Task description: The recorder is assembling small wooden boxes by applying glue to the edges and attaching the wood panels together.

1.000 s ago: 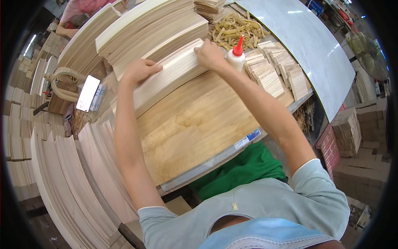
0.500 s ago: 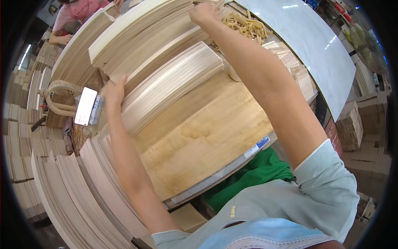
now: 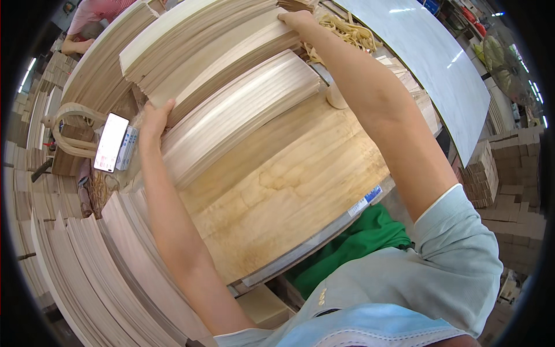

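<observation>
A stack of thin pale wooden boards point(image 3: 237, 55) lies slantwise between my two hands. My left hand point(image 3: 155, 120) grips its left end, with the thumb up against the edge and the other fingers partly hidden. At the far right end my right hand point(image 3: 299, 21) is closed on the corner of the same stack, its fingertips partly out of sight. Nearer to me, a second stack of pale boards point(image 3: 243, 113) rests on the wooden worktop point(image 3: 283, 191). Behind my hands rises a taller board stack point(image 3: 191, 34).
Left of my left hand are a lit phone point(image 3: 111, 142) and a curved wooden frame point(image 3: 72, 130). More boards point(image 3: 121, 266) stand at the lower left. Tangled pale strips point(image 3: 350, 32) lie beyond my right hand, beside a large grey sheet point(image 3: 428, 52). Another person point(image 3: 87, 26) is at the upper left.
My right hand has come slightly nearer and rightward, onto the corner of the middle stack. My left hand stays at that stack's left end. The view has shifted a little.
</observation>
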Available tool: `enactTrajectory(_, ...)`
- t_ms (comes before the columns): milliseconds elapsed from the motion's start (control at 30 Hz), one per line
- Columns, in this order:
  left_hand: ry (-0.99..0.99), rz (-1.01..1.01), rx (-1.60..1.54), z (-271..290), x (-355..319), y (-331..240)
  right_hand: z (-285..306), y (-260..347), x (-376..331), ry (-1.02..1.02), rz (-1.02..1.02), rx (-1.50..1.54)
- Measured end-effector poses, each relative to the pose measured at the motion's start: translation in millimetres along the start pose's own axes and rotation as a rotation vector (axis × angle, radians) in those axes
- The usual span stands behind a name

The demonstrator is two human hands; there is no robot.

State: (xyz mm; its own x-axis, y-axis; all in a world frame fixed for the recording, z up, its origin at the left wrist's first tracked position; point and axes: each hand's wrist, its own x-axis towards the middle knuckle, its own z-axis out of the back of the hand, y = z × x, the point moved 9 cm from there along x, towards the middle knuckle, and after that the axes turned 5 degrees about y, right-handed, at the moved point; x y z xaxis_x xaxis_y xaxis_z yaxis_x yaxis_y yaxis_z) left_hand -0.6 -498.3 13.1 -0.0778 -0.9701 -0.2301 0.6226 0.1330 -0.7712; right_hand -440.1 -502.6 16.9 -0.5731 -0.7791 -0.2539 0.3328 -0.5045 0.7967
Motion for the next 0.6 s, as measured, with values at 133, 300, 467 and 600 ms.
enactTrajectory(133,0.021,0.007,-0.114,-3,0,-3,15,4,-3,0.026,0.014,0.150)
enactTrajectory(300,-0.171,-0.091,0.065,29,-14,4,22,54,-63,0.119,0.041,0.228)
enactTrajectory(467,-0.629,-0.804,0.622,-29,-87,-120,27,62,-15,0.248,0.145,0.266)
enactTrajectory(600,-0.605,-0.903,0.649,-68,-91,-149,28,83,-31,0.296,0.230,0.171)
